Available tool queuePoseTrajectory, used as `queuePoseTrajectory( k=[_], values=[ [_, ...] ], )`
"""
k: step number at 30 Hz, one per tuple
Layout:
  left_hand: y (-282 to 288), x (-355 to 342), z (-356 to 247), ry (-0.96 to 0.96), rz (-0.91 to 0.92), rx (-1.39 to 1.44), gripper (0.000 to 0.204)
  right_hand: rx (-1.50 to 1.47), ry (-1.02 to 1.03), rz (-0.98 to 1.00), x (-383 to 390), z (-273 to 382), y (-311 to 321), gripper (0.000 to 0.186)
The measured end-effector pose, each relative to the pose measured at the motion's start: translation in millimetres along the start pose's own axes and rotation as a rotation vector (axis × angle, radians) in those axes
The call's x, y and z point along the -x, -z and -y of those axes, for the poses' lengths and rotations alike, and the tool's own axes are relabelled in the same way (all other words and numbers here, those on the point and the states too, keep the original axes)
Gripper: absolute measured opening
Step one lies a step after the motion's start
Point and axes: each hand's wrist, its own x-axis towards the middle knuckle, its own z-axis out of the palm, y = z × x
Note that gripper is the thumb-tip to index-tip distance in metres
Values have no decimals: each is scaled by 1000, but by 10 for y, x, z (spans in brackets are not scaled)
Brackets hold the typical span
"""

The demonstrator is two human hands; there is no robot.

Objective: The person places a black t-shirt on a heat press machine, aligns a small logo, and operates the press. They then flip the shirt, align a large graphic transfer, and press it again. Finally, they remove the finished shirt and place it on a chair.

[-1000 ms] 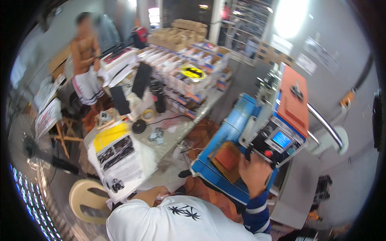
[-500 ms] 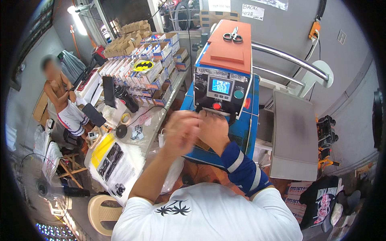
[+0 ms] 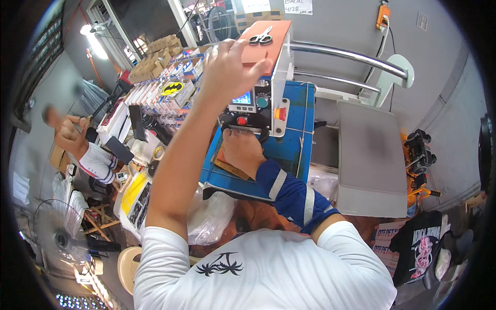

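A heat press (image 3: 281,67) stands before me, with a lit display (image 3: 241,98) and buttons on its front panel. Over its top, my left hand (image 3: 225,70) is open with fingers and thumb apart, against the orange sheets (image 3: 276,31) lying there; I cannot tell if it grips one. Scissors (image 3: 261,36) rest on those sheets, just beyond the hand. Below the panel my right hand (image 3: 243,152) is closed, what it holds being hidden. Beside that hand, an orange-and-brown pad (image 3: 230,167) lies on the blue base (image 3: 297,134).
On the left, a table holds stacked small boxes (image 3: 175,106), a black bottle (image 3: 155,126) and printed sheets (image 3: 135,196). A fan (image 3: 62,238) and another person (image 3: 72,137) are farther left. A grey flat platen (image 3: 369,155) and metal rails (image 3: 351,57) stand right of the press.
My left hand has risen from the front of the press to its top. My right hand stays below the panel. The view has shifted, and the other person's arms have come up.
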Motion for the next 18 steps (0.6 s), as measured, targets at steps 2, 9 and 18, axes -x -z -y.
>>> queuePoseTrajectory(
  k=[2,9,18],
  values=[
    [-179,-349,70,197,233,-2,98,-2,20,-36,-11,25,-2,13],
    [-457,-639,34,401,567,-37,107,-33,7,24,-24,-30,44,18],
    [-367,-531,-172,436,532,-96,101,5,32,-14,-3,-24,31,17]
  ],
)
